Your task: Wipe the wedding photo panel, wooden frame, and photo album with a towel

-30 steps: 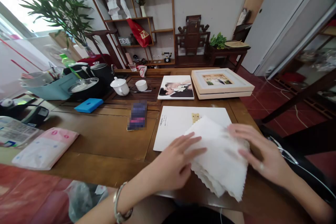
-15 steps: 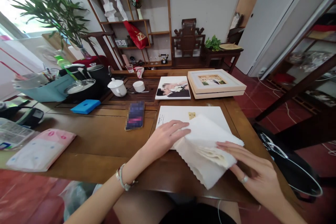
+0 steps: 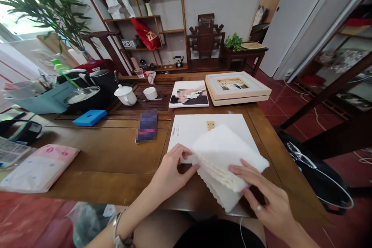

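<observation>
My right hand (image 3: 266, 197) has the near-right corner of the folded white cloth (image 3: 222, 149), fingers spread a little over the top and thumb under the edge. My left hand (image 3: 173, 168) is half open, thumb and forefinger curved apart at the cloth's left corner; whether they pinch it or only touch it I can't tell. The cloth lies between my 2 hands, partly on the white panel (image 3: 186, 128) and partly hanging past its near edge.

To handle it well, I judge that my right grip should take all the layers together, so none slides loose, while my left hand lines up the scalloped borders that fan out between the 2 hands. A light touch seems enough; pressing down hard could drag the panel along the bench (image 3: 116, 180).

The near-right part of the panel is covered, so I can't see what lies beneath the cloth. The tan animal-shaped piece (image 3: 210, 125) just beyond the cloth may run on under it. I can't count the stacked layers, and the right corner under my fingers is blurred. The print beyond my left hand is too small to read. Both my forearms are cut off below.
</observation>
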A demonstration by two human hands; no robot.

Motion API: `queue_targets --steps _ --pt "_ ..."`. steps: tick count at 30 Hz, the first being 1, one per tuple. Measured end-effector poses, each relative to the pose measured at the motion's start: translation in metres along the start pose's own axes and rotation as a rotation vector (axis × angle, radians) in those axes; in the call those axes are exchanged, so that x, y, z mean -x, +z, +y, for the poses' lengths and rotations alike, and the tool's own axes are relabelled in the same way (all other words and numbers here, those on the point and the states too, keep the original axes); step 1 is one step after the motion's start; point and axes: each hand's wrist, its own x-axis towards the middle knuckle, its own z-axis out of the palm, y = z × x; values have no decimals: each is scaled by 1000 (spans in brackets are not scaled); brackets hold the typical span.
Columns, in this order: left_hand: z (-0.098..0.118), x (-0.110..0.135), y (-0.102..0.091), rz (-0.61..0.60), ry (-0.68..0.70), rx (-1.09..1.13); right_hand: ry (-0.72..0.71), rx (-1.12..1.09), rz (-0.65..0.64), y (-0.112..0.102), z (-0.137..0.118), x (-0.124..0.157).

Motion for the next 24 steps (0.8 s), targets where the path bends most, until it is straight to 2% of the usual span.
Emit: queue_targets --steps 2,5,8,10,13,18,21,24 --pt "3 -1 4 -48 -81 -8 84 -21 37 1 -1 1" --pt "6 -8 6 -93 -54 -30 129 -52 59 2 -1 1" --pt "7 -19 5 -61 8 -10 59 -116 75 2 0 1" --pt "5 -26 3 -69 -38 38 -13 -141 67 2 1 1" --pt "-2 -36 2 -106 -132 118 -94 -120 -9 4 1 1" --pt "-13 -46 4 -171 -164 237 -216 43 -185 5 1 2" --pt "-14 -46 8 -163 -178 256 -271 186 -256 8 -1 -1" --pt "-11 -44 10 -134 -152 223 -255 320 -273 12 -5 -5"
